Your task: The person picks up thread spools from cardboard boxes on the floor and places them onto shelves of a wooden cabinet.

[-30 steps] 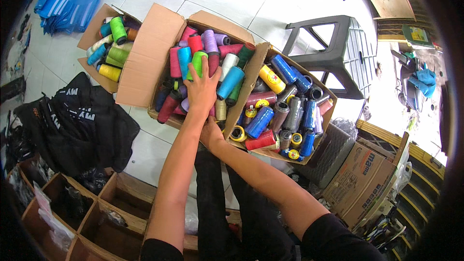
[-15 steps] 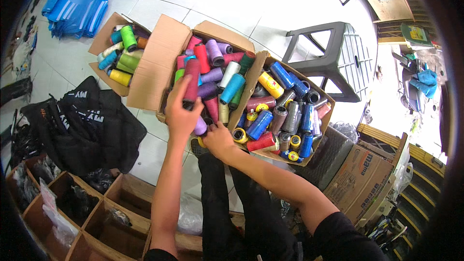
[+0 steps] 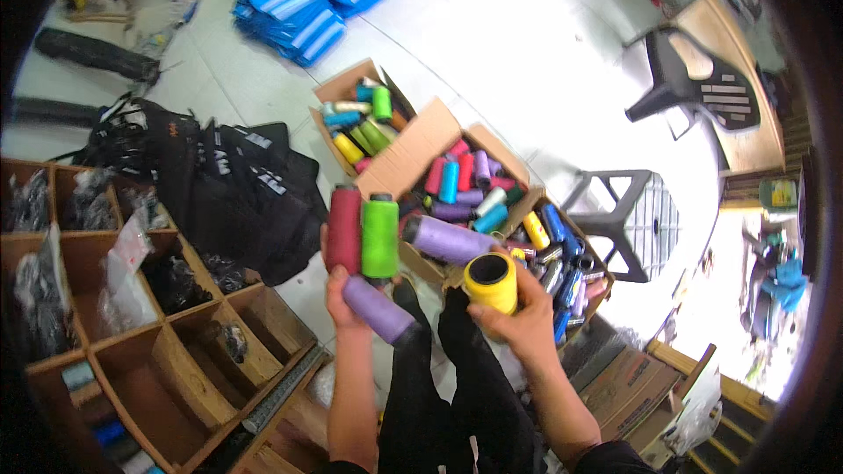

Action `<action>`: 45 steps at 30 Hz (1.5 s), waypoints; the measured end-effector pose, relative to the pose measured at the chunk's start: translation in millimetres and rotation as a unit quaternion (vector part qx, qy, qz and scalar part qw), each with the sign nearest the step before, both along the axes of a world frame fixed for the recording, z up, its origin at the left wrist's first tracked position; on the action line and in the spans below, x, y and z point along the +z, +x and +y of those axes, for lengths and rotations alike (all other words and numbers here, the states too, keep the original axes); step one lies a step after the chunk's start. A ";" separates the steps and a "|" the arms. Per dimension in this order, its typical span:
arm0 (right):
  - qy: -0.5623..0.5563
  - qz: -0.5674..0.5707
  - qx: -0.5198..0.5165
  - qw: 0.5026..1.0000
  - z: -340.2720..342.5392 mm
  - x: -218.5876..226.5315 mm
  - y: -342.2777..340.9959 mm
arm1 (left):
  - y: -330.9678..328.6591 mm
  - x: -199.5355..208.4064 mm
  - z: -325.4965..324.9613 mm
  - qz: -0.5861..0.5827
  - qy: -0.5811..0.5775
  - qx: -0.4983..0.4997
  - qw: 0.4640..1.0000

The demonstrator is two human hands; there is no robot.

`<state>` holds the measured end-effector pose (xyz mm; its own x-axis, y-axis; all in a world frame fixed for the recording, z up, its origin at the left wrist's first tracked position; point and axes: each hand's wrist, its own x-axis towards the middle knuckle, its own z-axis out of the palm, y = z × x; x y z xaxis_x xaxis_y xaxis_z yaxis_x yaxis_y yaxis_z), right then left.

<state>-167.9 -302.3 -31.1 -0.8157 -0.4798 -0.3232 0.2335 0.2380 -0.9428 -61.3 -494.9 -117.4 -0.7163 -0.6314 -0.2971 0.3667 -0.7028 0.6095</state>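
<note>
My left hand [image 3: 341, 298] is wrapped round three thread spools: a dark red spool [image 3: 344, 230], a bright green spool [image 3: 379, 239] upright beside it, and a lavender spool [image 3: 376, 307] slanting below. In my right hand [image 3: 529, 318] is a yellow thread spool [image 3: 497, 291], its dark open end facing up. A second lavender spool [image 3: 452, 240] lies just behind the yellow one, on the right hand's side; its contact with the fingers is hidden. Both hands are raised in front of an open cardboard box [image 3: 421, 151] of mixed-colour spools.
A smaller box [image 3: 337, 85] of spools stands farther left, and a box [image 3: 606, 300] of mostly blue spools adjoins on the right. Wooden compartments [image 3: 132, 369] fill the lower left, near black fabric [image 3: 255, 211]. A grey stool [image 3: 615, 219] stands right; blue bundles [image 3: 303, 0] lie far off.
Both hands have come up out of the middle box, toward me. The left hand now has green and lavender spools with the dark red one; the right has the yellow spool. The view has turned left.
</note>
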 end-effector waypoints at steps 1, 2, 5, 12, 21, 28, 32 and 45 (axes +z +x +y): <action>-0.058 -0.059 -0.002 0.997 -12.8 26.1 8.6 | 5.0 23.3 9.7 0.004 0.016 0.029 0.999; -0.102 -0.131 -0.005 0.986 -26.3 46.3 16.3 | 14.0 30.2 14.3 0.004 -0.018 0.052 0.999; -0.056 -0.012 0.176 0.983 -44.9 113.9 34.8 | 29.1 113.0 30.3 0.030 0.002 0.137 0.990; -0.039 -0.008 0.556 0.830 -72.2 216.2 84.3 | 132.0 175.1 43.6 0.170 0.084 0.160 0.969; 0.037 -0.337 0.762 0.552 -106.9 236.6 195.5 | 259.7 206.9 123.0 0.293 0.036 0.323 0.899; 0.034 -0.471 0.793 0.384 -119.0 213.5 291.9 | 339.8 195.5 171.3 0.226 0.010 0.574 0.787; 0.058 -0.565 0.729 0.382 -127.3 221.9 335.4 | 391.1 220.0 197.9 0.414 -0.116 0.499 0.752; 0.044 -0.543 0.744 0.386 -215.8 242.8 423.6 | 439.0 215.9 216.3 0.259 -0.067 0.726 0.634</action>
